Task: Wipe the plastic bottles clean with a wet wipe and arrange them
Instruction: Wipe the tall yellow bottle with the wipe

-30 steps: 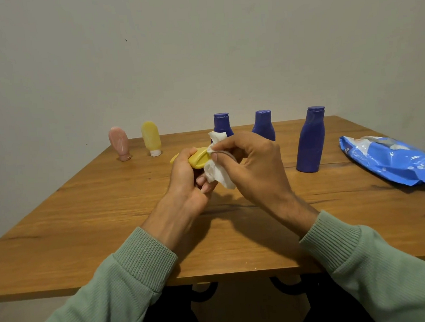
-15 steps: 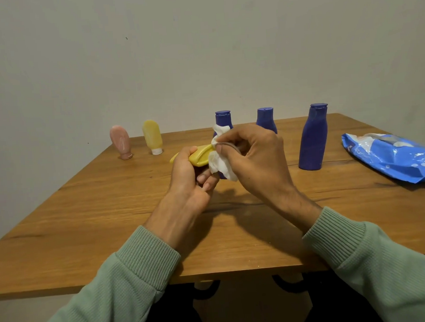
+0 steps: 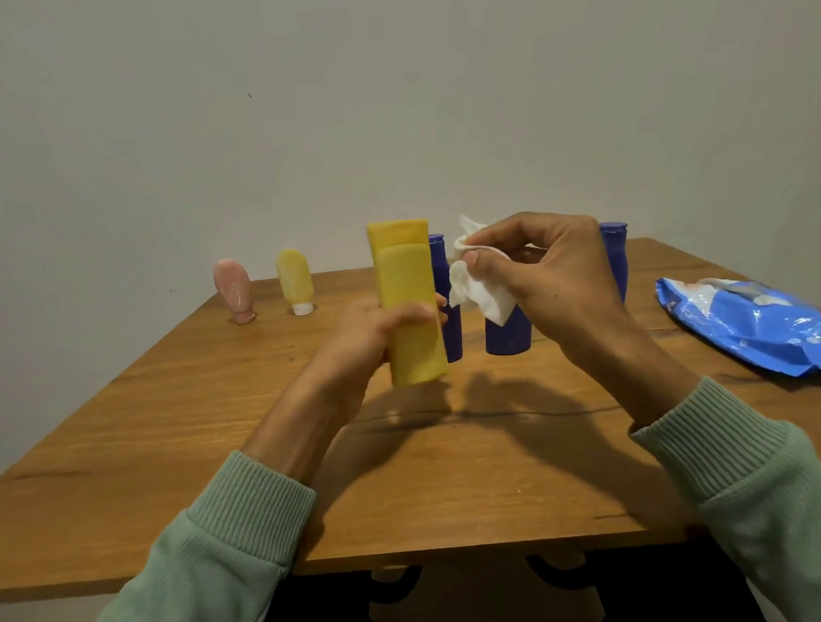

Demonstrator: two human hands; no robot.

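Left hand (image 3: 376,332): curled round the middle of the big yellow bottle (image 3: 413,354), fingers wrapped across its front.
Big yellow bottle: upright in that grip over the middle of the table (image 3: 191,444). Its lower end looks clear of the wood, with a shadow below it. The outline is blurred and doubled near the top.
Right hand (image 3: 555,278): just right of the big yellow bottle and apart from it, thumb and forefinger pinching the wipe (image 3: 482,299).
Wipe: white and crumpled, hanging from the pinch between the big yellow bottle and the right palm.
Left blue bottle (image 3: 447,284): upright, right behind the big yellow bottle, mostly hidden.
Middle blue bottle (image 3: 508,336): upright behind the wipe, only its base showing.
Right blue bottle (image 3: 616,259): upright behind the right hand, cap and shoulder showing.
Pink bottle (image 3: 234,292): standing cap-down near the far left corner.
Small yellow bottle (image 3: 295,281): cap-down on a white cap, just right of the pink bottle.
Pack (image 3: 755,323): blue and glossy, lying flat at the table's right side, well apart from the hands.
Sleeves (image 3: 212,563): green, with ribbed cuffs at both wrists.
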